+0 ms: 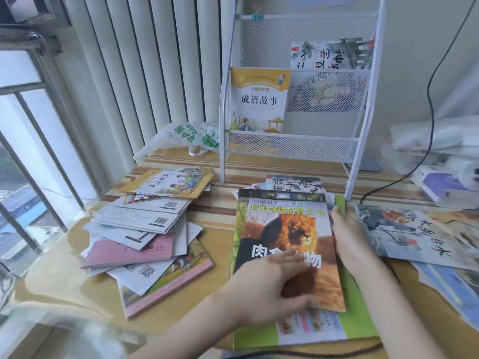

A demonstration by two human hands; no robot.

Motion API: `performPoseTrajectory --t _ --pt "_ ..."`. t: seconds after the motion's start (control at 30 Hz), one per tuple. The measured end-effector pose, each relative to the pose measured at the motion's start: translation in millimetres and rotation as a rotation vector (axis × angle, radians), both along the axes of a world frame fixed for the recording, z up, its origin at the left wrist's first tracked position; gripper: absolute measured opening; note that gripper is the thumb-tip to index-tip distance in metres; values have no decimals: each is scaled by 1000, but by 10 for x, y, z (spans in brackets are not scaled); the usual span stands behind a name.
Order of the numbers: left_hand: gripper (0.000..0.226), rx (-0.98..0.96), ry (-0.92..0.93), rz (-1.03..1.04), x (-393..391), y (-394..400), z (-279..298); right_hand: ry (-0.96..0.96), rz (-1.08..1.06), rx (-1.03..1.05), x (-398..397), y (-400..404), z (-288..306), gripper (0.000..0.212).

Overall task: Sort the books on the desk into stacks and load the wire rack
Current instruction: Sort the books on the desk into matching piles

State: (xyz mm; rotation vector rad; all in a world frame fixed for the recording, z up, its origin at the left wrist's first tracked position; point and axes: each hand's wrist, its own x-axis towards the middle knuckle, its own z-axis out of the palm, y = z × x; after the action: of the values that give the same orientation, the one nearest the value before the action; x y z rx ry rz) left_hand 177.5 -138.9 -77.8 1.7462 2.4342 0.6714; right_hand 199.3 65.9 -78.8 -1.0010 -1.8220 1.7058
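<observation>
The wire rack point(300, 149) at upper centre is white mesh. In it, a story book point(259, 99) has a yellow top band over white, and an ink-painting book point(333, 54) is grey, black and white. At centre, the lion book point(290, 244) is orange and tawny with a black panel — it lies on a lime-green book point(360, 322). The table point(202, 211) is tan with brown stripes. At left — a pink-covered book point(129, 251).

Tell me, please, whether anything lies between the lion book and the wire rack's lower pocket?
Nothing visible blocks it. The lion book lies under both hands; only flat books sit on the desk between it and the wire rack, whose lower pocket holds one yellow book at its left.
</observation>
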Motion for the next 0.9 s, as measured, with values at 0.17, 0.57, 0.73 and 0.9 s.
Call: performPoseTrajectory --t 0.17,0.57,0.73,0.9 --pt "51 271 -274 485 -319 -150 -60 -79 113 260 -79 -43 -76 39" --pt "72 608 -1261 773 -768 -60 168 -94 -54 532 -250 -213 -191 41" --pt "59 718 -1279 713 -813 49 271 -46 -79 491 -252 -178 -219 45" --pt "30 480 -1274 513 -736 210 444 54 -68 382 -247 -140 -235 41"
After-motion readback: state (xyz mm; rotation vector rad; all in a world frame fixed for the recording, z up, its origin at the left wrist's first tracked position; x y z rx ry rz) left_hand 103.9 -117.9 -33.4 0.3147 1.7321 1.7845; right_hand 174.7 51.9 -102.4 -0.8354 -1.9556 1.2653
